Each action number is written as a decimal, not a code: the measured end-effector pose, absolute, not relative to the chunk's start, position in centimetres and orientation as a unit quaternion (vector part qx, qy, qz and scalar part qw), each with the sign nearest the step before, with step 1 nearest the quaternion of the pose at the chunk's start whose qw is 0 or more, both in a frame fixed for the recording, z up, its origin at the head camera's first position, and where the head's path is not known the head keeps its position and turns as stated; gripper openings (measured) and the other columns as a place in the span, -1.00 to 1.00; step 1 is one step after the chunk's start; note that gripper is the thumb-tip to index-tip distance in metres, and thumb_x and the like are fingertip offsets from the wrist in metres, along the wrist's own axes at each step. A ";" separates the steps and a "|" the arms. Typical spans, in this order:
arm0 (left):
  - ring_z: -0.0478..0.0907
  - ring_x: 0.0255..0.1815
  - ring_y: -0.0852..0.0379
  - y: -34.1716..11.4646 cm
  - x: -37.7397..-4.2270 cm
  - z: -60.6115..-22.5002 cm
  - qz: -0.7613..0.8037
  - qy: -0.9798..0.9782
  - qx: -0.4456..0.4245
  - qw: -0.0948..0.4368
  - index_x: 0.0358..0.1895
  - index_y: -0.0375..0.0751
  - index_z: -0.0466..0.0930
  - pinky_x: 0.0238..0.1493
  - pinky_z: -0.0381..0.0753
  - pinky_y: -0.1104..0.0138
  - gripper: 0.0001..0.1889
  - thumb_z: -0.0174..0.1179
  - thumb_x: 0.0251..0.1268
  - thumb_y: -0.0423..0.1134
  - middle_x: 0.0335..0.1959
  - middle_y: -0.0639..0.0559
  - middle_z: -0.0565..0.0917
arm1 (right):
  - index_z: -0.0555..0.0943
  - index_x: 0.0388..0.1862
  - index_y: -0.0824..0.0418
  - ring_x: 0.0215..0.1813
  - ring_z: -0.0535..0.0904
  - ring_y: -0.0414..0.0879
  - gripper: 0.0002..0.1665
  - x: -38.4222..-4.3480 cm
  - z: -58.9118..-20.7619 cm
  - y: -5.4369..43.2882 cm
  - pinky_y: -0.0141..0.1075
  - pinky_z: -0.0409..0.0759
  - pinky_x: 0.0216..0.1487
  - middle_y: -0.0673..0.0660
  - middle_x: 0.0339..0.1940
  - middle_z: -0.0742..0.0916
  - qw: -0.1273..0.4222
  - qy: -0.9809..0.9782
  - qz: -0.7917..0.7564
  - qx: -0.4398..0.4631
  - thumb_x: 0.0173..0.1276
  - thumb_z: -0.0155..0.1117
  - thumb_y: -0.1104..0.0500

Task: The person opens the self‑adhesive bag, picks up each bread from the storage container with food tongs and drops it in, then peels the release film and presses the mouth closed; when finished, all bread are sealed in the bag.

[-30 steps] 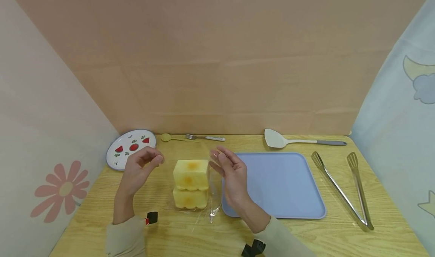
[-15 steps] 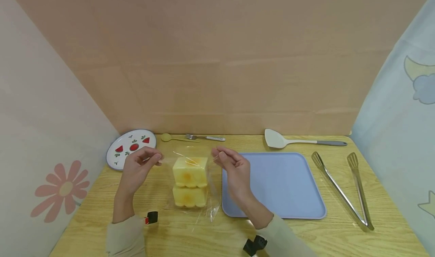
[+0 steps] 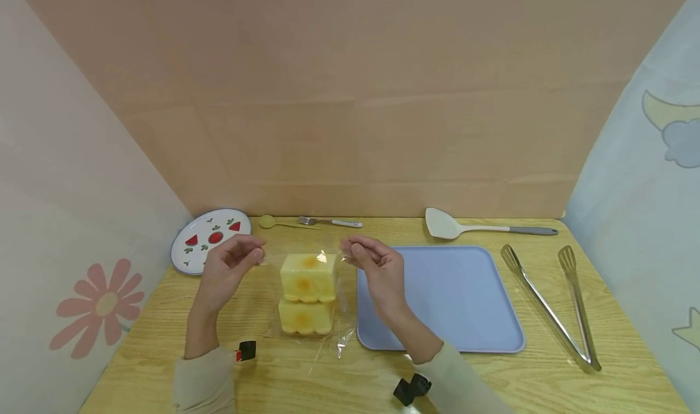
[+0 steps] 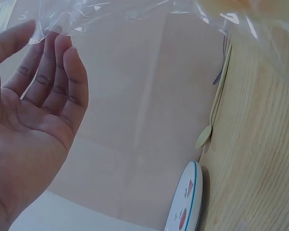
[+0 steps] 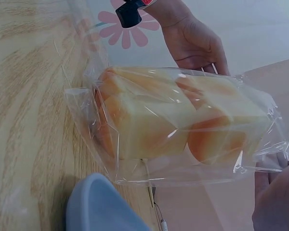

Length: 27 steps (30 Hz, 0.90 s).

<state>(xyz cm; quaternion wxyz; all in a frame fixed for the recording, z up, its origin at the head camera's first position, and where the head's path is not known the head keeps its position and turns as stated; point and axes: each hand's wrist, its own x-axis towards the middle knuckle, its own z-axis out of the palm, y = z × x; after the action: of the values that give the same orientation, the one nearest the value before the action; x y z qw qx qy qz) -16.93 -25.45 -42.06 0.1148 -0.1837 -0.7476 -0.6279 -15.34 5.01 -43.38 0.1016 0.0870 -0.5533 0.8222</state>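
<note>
Two toast-shaped loaves of bread, pale yellow with browned patches, are inside a clear plastic bag (image 5: 207,175) on the wooden table. In the head view the upper loaf (image 3: 308,286) sits on the lower loaf (image 3: 306,318). My left hand (image 3: 220,280) pinches the bag's upper left edge between thumb and fingertips; in the left wrist view, that hand (image 4: 36,110) has film at its fingertips. At the bag's upper right edge, my right hand (image 3: 384,280) pinches the film. The right wrist view shows the right hand (image 5: 278,198) only partly.
A blue tray (image 3: 437,298) lies just right of the bag, partly under my right forearm. Behind are an oval plate (image 3: 216,237), a yellow spoon (image 3: 267,221), a fork (image 3: 330,222) and a white spatula (image 3: 444,224). Metal tongs (image 3: 552,317) lie far right.
The bag's upper film, slack and creased over the loaves half a second ago, now looks stretched between my hands. Both hands have shifted only slightly.
</note>
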 end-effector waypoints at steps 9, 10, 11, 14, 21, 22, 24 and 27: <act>0.64 -0.29 0.25 -24.9 -16.9 -41.8 -0.593 -0.777 -0.148 0.150 -0.01 -0.54 0.72 -0.17 0.71 0.49 -0.90 0.26 0.61 -0.53 -0.28 0.20 0.76 | 0.72 0.17 0.58 -0.02 0.91 -0.05 -0.73 -15.6 -43.5 5.0 -0.14 0.87 0.05 0.14 -0.07 0.92 0.103 -0.554 0.823 0.075 0.63 0.32 0.41; 0.64 -0.30 0.25 -24.9 -16.9 -41.9 -0.591 -0.780 -0.143 0.151 -0.02 -0.54 0.73 -0.18 0.72 0.50 -0.90 0.27 0.61 -0.53 -0.28 0.21 0.76 | 0.72 0.17 0.58 -0.04 0.91 -0.04 -0.73 -15.7 -43.5 5.1 -0.13 0.87 0.05 0.15 -0.07 0.92 0.104 -0.554 0.823 0.072 0.63 0.33 0.41; 0.64 -0.31 0.26 -25.0 -16.9 -41.9 -0.589 -0.781 -0.139 0.152 -0.03 -0.54 0.74 -0.18 0.72 0.50 -0.91 0.28 0.60 -0.53 -0.29 0.21 0.77 | 0.72 0.16 0.59 -0.06 0.91 -0.05 -0.73 -15.7 -43.5 5.1 -0.14 0.87 0.04 0.15 -0.08 0.92 0.104 -0.553 0.824 0.069 0.63 0.33 0.41; 0.64 -0.33 0.27 -25.2 -16.9 -41.9 -0.594 -0.780 -0.131 0.149 -0.04 -0.56 0.74 -0.19 0.72 0.50 -0.91 0.30 0.58 -0.54 -0.31 0.21 0.77 | 0.70 0.16 0.64 -0.10 0.91 -0.07 -0.73 -16.0 -43.7 5.3 -0.18 0.86 0.04 0.16 -0.09 0.92 0.103 -0.551 0.825 0.070 0.62 0.31 0.43; 0.63 -0.36 0.23 -25.8 -16.9 -42.3 -0.619 -0.758 -0.154 0.133 -0.08 -0.52 0.77 -0.26 0.68 0.48 -0.93 0.31 0.53 -0.60 -0.35 0.17 0.78 | 0.66 0.18 0.69 -0.14 0.90 -0.13 -0.71 -16.7 -44.2 6.3 -0.19 0.86 0.05 0.01 -0.11 0.93 0.105 -0.562 0.809 0.134 0.63 0.28 0.46; 0.63 -0.36 0.22 -25.9 -16.9 -42.3 -0.622 -0.755 -0.159 0.132 -0.06 -0.48 0.79 -0.27 0.68 0.47 -0.89 0.31 0.52 -0.62 -0.36 0.15 0.78 | 0.68 0.18 0.64 -0.12 0.90 -0.12 -0.72 -16.8 -44.2 6.5 -0.18 0.86 0.06 0.00 -0.10 0.93 0.106 -0.564 0.806 0.147 0.63 0.28 0.46; 0.65 -0.35 0.21 -25.8 -16.9 -42.4 -0.626 -0.750 -0.169 0.130 0.00 -0.42 0.82 -0.26 0.67 0.47 -0.82 0.30 0.50 -0.63 -0.38 0.14 0.75 | 0.74 0.20 0.50 -0.13 0.91 -0.13 -0.74 -17.1 -44.4 6.9 -0.18 0.86 0.05 -0.01 -0.08 0.93 0.108 -0.567 0.799 0.169 0.63 0.28 0.46; 0.67 -0.34 0.21 -25.9 -16.9 -42.6 -0.636 -0.737 -0.192 0.124 0.09 -0.35 0.84 -0.25 0.65 0.47 -0.71 0.28 0.49 -0.67 -0.38 0.14 0.73 | 0.82 0.20 0.19 -0.12 0.91 -0.13 -0.65 -17.5 -44.6 7.5 -0.18 0.86 0.03 0.00 -0.04 0.92 0.106 -0.566 0.791 0.204 0.63 0.28 0.46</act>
<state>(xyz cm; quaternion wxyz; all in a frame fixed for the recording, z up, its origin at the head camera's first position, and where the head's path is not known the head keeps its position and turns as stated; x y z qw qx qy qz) -16.86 -25.94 -42.58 0.1244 -0.1916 -0.7368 -0.6364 -17.54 7.47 -44.61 0.1057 0.2045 -0.5663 0.7914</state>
